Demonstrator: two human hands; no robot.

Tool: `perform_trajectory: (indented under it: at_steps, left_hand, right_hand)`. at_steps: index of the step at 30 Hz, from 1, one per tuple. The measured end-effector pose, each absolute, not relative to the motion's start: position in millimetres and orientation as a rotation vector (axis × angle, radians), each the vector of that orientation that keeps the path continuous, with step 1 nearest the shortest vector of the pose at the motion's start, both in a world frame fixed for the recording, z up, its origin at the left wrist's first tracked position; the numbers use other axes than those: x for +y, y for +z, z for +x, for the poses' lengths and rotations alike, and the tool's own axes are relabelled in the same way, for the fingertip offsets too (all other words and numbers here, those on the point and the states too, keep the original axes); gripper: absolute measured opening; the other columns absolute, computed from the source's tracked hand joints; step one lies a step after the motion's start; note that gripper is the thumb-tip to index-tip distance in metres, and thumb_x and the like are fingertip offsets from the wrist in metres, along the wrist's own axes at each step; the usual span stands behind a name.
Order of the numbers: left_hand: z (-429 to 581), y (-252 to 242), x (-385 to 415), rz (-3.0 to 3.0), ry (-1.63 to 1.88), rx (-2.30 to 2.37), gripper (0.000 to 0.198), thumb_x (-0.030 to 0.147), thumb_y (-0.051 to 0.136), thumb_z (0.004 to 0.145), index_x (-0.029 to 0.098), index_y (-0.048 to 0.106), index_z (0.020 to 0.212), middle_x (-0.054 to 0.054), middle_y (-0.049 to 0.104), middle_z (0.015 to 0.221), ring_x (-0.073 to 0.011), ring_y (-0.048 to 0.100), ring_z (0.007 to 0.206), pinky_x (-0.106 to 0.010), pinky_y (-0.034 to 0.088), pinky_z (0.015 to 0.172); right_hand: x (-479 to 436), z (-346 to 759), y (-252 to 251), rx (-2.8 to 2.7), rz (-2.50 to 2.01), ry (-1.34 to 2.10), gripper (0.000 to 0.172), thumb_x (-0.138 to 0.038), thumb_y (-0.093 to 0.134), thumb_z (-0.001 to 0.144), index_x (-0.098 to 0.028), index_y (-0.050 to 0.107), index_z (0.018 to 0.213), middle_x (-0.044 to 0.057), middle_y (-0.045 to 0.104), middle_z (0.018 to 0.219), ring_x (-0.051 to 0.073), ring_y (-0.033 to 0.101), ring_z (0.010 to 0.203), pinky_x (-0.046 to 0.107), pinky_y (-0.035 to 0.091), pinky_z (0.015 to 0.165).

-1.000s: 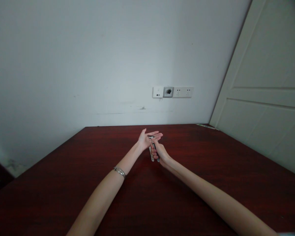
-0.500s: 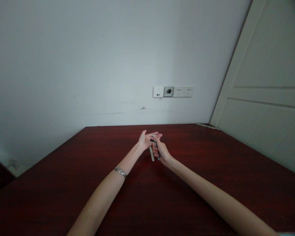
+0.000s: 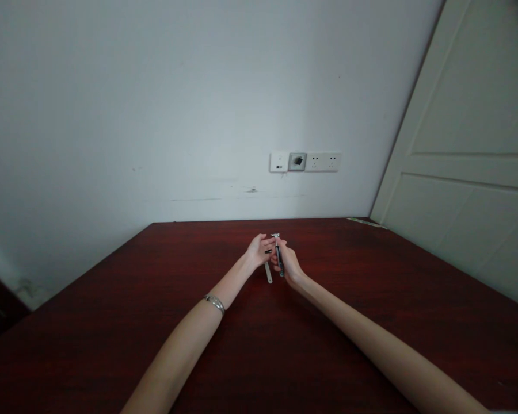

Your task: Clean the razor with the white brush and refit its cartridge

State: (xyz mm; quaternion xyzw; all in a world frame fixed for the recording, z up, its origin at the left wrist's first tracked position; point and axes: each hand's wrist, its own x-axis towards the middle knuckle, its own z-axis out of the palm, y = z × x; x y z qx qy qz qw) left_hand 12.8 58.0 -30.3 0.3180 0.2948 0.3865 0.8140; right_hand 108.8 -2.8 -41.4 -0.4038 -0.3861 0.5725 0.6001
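Observation:
My right hand (image 3: 290,264) is closed around a small tool (image 3: 279,259) with a black handle and a silver crosswise head; its exact kind is too small to tell. The head points up and away from me. Just left of it, my left hand (image 3: 258,251) has its fingers stretched out toward the tool's head, thumb uppermost. A pale narrow strip (image 3: 269,273) with a small hole near its close end lies below the hands, its far part hidden by them. Something small and dark (image 3: 268,251) shows by the left fingers.
A dark red wooden table (image 3: 224,345) runs up to a white wall (image 3: 176,115). Sockets and switches (image 3: 305,162) are set in the wall above the table. A pale panelled door (image 3: 470,172) stands on the right. A thin strip (image 3: 366,222) lies at the back right corner.
My left hand has turned from palm-up to more sideways. The tool in my right hand has shifted slightly right, and its head has come off the left palm to the fingertips.

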Motion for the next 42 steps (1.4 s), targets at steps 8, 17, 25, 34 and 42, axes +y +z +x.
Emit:
perform_trajectory:
  at_steps: [8,17,25,34,42]
  left_hand:
    - [6,-44,74,0.599,0.913,0.685,0.035,0.023,0.034,0.084,0.004,0.056,0.105,-0.016,0.067,0.080,-0.0177,0.060,0.055,-0.028,0.047,0.050]
    - [-37,-62,97,0.546,1.273,0.808,0.036,0.027,0.031,0.087,0.002,0.057,0.094,-0.023,0.067,0.080,-0.0241,0.068,0.075,-0.033,0.053,0.068]
    - [-44,-60,94,0.755,1.386,0.893,0.040,0.030,0.028,0.090,0.006,0.058,0.081,-0.017,0.068,0.068,-0.0221,0.068,0.064,-0.032,0.053,0.063]
    - [-44,-66,93,0.822,1.316,0.886,0.044,0.034,0.026,0.091,0.007,0.058,0.076,-0.017,0.068,0.069,-0.0212,0.068,0.062,-0.032,0.052,0.065]
    - [-49,-69,97,0.773,1.319,0.883,0.041,0.032,0.027,0.090,0.007,0.057,0.079,-0.018,0.068,0.071,-0.0224,0.068,0.067,-0.034,0.053,0.070]
  right_hand:
    - [-7,110,-36,-0.914,-0.892,1.344,0.047,-0.061,0.057,0.069,-0.017,0.047,0.056,-0.002,0.042,0.046,0.006,0.035,0.039,0.017,0.021,0.030]
    - [-6,116,-35,-0.882,-0.856,1.382,0.046,-0.060,0.058,0.068,-0.017,0.047,0.058,-0.005,0.039,0.048,0.005,0.034,0.038,0.015,0.020,0.031]
    - [-3,118,-39,-0.896,-0.872,1.370,0.045,-0.060,0.056,0.069,-0.017,0.047,0.058,-0.005,0.040,0.048,0.005,0.035,0.038,0.016,0.020,0.031]
    - [-2,118,-40,-0.914,-0.868,1.347,0.046,-0.060,0.056,0.070,-0.016,0.048,0.058,-0.005,0.041,0.049,0.005,0.037,0.038,0.016,0.021,0.031]
    - [-1,120,-41,-0.929,-0.840,1.361,0.045,-0.059,0.055,0.071,-0.016,0.049,0.060,-0.005,0.041,0.048,0.005,0.035,0.037,0.016,0.020,0.032]
